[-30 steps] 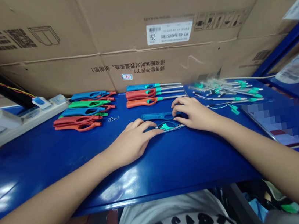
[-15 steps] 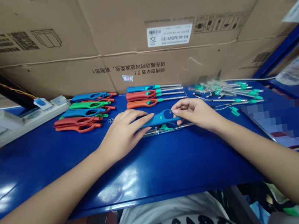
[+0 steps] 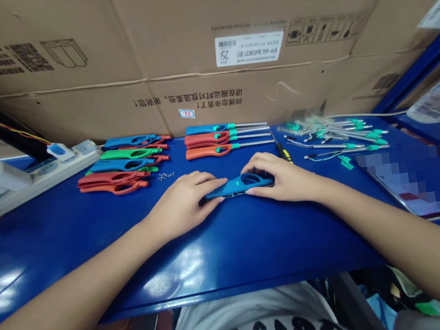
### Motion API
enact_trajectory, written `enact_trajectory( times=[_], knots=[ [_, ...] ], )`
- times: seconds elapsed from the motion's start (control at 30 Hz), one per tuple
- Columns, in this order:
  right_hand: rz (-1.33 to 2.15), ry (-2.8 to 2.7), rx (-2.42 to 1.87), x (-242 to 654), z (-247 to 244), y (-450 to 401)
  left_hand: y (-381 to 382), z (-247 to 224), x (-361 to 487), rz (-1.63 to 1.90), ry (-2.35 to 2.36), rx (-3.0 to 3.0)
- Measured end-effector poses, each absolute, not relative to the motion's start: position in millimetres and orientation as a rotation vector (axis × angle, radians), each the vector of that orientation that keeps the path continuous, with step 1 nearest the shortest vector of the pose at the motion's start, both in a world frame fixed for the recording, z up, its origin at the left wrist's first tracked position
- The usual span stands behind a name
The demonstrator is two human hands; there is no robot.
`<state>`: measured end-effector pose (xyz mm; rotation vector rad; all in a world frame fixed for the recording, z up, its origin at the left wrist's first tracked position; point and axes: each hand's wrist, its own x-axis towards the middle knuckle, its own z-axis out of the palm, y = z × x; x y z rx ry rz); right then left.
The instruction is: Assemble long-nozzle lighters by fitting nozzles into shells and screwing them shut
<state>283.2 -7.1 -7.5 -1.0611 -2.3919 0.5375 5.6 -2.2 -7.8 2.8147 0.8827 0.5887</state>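
A blue lighter casing (image 3: 231, 187) is between my two hands, low over the blue table. My left hand (image 3: 178, 203) is closed on its left end, thumb in front and fingers behind. My right hand (image 3: 285, 177) grips the right end by the finger loop, fingers behind and thumb in front. A thin strip of inner parts shows along the casing's lower edge, and my right hand hides its tip. Beyond my left hand lie several small screws (image 3: 166, 176). A yellow-and-black screwdriver (image 3: 284, 154) lies just past my right hand, partly covered by it.
Empty handle shells (image 3: 113, 178) are stacked at the left, near a power strip (image 3: 52, 177). Lighters with metal tubes (image 3: 208, 151) lie at the back middle. Loose tubes with green tips (image 3: 339, 137) are piled at the right, above a flat tablet-like object (image 3: 402, 183). A cardboard box (image 3: 182, 44) stands behind.
The upper blue shell has come down over the parts beneath, closing the gap. My right hand has shifted left and down around the loop end, uncovering the screwdriver.
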Motion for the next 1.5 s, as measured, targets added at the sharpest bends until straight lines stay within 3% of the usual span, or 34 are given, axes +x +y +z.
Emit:
enact_trajectory(
  times=[0.47,0.87,1.23,1.5],
  knots=[
    [0.478,-2.479,-1.100,281,-17,-2,-1,-9,5,0.463,0.918,2.821],
    [0.129,-2.697,-1.031,281,-13,-5,-2,-12,5,0.477,0.937,2.751],
    [0.018,-2.693,-0.993,279,-11,-6,-2,-14,9,0.558,0.900,2.691],
    [0.117,-2.654,-1.012,282,-3,-8,-2,-11,7,0.535,0.914,2.756]
  ],
)
